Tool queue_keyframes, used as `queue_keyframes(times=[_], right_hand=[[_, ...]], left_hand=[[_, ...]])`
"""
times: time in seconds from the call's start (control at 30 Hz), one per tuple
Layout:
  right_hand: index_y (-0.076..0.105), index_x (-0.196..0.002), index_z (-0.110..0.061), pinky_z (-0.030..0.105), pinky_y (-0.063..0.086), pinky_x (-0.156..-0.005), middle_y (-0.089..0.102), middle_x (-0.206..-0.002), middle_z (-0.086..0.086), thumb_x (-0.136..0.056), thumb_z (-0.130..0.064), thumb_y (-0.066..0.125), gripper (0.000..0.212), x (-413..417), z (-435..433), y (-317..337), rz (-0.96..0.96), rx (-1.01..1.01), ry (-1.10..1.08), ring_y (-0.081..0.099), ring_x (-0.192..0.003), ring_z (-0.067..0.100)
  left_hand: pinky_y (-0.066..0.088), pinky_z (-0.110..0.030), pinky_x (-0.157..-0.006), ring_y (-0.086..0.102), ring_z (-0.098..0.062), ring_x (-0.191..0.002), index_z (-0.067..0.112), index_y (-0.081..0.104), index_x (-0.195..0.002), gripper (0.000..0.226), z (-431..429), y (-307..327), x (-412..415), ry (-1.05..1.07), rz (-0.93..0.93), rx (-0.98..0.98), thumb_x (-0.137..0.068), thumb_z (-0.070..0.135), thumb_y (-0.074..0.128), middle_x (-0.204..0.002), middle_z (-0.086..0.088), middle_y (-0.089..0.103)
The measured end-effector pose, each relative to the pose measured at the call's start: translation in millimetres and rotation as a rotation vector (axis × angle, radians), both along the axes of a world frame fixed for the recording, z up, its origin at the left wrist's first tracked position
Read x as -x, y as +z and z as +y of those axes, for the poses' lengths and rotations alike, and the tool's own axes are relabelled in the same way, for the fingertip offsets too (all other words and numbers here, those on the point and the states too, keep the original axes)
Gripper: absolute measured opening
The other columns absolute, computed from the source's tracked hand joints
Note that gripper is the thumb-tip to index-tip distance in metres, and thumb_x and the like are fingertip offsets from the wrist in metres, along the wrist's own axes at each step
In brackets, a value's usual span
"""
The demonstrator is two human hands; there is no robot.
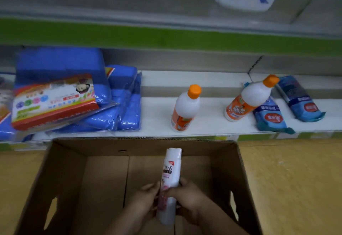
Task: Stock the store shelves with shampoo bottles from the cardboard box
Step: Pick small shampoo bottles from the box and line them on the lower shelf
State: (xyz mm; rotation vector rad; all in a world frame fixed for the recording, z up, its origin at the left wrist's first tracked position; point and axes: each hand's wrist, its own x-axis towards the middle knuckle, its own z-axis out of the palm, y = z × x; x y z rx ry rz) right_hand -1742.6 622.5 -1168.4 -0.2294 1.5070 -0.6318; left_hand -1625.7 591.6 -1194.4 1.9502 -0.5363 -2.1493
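Shampoo bottle (171,177), gripped around its lower half by left hand (146,200) and right hand (187,198), above the cardboard box (61,171). Step: lifting out. Next: carry beyond the box to the shelf (209,123), between 2 orange-capped bottles (186,107).
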Motion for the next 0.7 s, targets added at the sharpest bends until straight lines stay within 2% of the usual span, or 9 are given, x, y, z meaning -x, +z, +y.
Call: queue_keyframes(times=[0.07,0.1,0.17,0.23,0.3,0.43,0.53,0.6,0.7], right_hand=[[0.066,-0.091,-0.016,0.027,0.054,-0.059,0.073,-0.080,0.009,-0.077,0.007,0.064,0.027,5,2,40,-0.019,0.017,0.019,0.068,-0.071,0.023],[0.066,-0.092,-0.015,0.030,0.055,-0.063,0.073,-0.081,0.009,-0.076,0.008,0.064,0.028,8,1,59,-0.031,0.029,0.021,0.069,-0.074,0.025],[0.067,-0.098,-0.016,0.040,0.056,-0.076,0.074,-0.091,0.010,-0.076,0.005,0.067,0.031,11,5,102,-0.064,0.035,0.035,0.069,-0.085,0.029],[0.065,-0.105,-0.021,0.045,0.056,-0.080,0.073,-0.099,0.007,-0.076,-0.002,0.071,0.035,15,8,145,-0.083,0.038,0.054,0.067,-0.095,0.029],[0.063,-0.108,-0.024,0.045,0.056,-0.079,0.071,-0.105,0.005,-0.078,-0.007,0.072,0.036,17,11,190,-0.085,0.036,0.055,0.066,-0.099,0.029],[0.061,-0.114,-0.020,0.052,0.055,-0.083,0.069,-0.109,0.008,-0.081,-0.007,0.069,0.037,18,13,283,-0.084,0.100,0.035,0.066,-0.101,0.030],[0.061,-0.116,-0.012,0.059,0.050,-0.089,0.069,-0.109,0.014,-0.084,0.001,0.062,0.035,21,16,355,-0.073,0.153,0.033,0.065,-0.102,0.034],[0.059,-0.118,-0.011,0.057,0.050,-0.089,0.068,-0.111,0.014,-0.083,0.002,0.063,0.036,26,15,405,-0.069,0.178,0.028,0.066,-0.102,0.033],[0.053,-0.121,-0.011,0.048,0.057,-0.077,0.066,-0.115,0.011,-0.083,0.002,0.064,0.042,38,17,482,-0.042,0.261,-0.003,0.067,-0.099,0.027]], left_hand=[[0.047,-0.030,-0.068,0.064,-0.026,-0.076,0.010,0.066,-0.102,0.021,-1,44,-6,-0.047,0.164,-0.024,-0.088,0.025,0.061,-0.090,-0.015,0.072],[0.049,-0.033,-0.072,0.065,-0.027,-0.078,0.011,0.066,-0.102,0.023,-5,65,-9,-0.085,0.211,-0.006,-0.085,0.027,0.063,-0.091,-0.014,0.073],[0.051,-0.043,-0.086,0.066,-0.029,-0.093,0.011,0.065,-0.105,0.033,-11,112,-17,-0.176,0.242,0.020,-0.078,0.030,0.068,-0.099,-0.014,0.073],[0.049,-0.052,-0.094,0.065,-0.033,-0.103,0.013,0.064,-0.111,0.044,-16,158,-23,-0.231,0.247,0.033,-0.072,0.031,0.073,-0.106,-0.013,0.072],[0.051,-0.053,-0.091,0.067,-0.033,-0.101,0.014,0.064,-0.111,0.047,-20,200,-27,-0.263,0.244,0.051,-0.069,0.031,0.075,-0.105,-0.011,0.072],[0.057,-0.041,-0.074,0.071,-0.029,-0.092,0.013,0.065,-0.109,0.044,-19,292,-24,-0.247,0.317,0.116,-0.069,0.026,0.074,-0.101,-0.012,0.073],[0.057,-0.043,-0.078,0.071,-0.028,-0.089,0.011,0.065,-0.110,0.042,-15,362,-18,-0.243,0.321,0.190,-0.070,0.023,0.071,-0.100,-0.012,0.073],[0.059,-0.040,-0.073,0.072,-0.026,-0.088,0.009,0.064,-0.112,0.044,-18,408,-13,-0.226,0.337,0.207,-0.070,0.020,0.072,-0.101,-0.012,0.073],[0.060,-0.037,-0.066,0.072,-0.024,-0.085,0.009,0.065,-0.109,0.044,-23,480,-1,-0.233,0.379,0.269,-0.067,0.018,0.074,-0.100,-0.011,0.074]])
